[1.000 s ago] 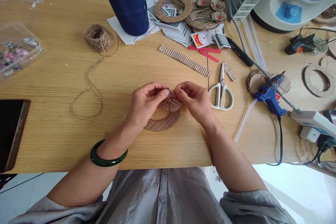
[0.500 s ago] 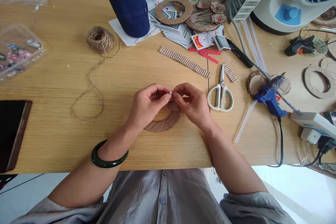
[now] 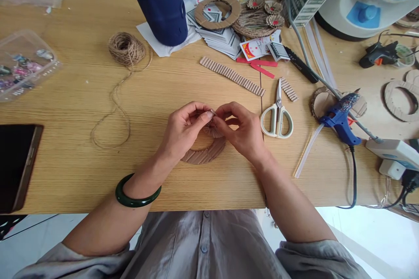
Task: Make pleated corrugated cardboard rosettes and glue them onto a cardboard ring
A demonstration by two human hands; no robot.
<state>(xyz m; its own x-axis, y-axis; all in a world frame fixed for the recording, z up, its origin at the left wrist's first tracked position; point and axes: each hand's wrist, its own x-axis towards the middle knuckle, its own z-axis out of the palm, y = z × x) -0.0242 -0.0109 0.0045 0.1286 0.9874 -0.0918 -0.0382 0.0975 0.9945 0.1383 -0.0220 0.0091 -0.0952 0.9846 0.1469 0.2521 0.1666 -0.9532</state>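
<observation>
My left hand (image 3: 185,133) and my right hand (image 3: 244,130) meet fingertip to fingertip over the middle of the wooden table (image 3: 65,148). Both pinch a small pleated brown cardboard rosette (image 3: 212,130) held between them, mostly hidden by my fingers. Under my hands lies a corrugated cardboard ring (image 3: 203,155), only its near arc showing. A dark green bangle (image 3: 135,194) sits on my left wrist.
White-handled scissors (image 3: 277,113) lie just right of my hands, then a blue glue gun (image 3: 340,115) with its cord. A corrugated strip (image 3: 232,75), playing cards (image 3: 222,37), a navy bottle (image 3: 159,2) and a twine ball (image 3: 127,49) lie farther back. A phone (image 3: 15,163) rests left.
My fingers have shifted slightly on the rosette, closing over it so less of it shows. The view has drifted a little; nothing else on the table moved.
</observation>
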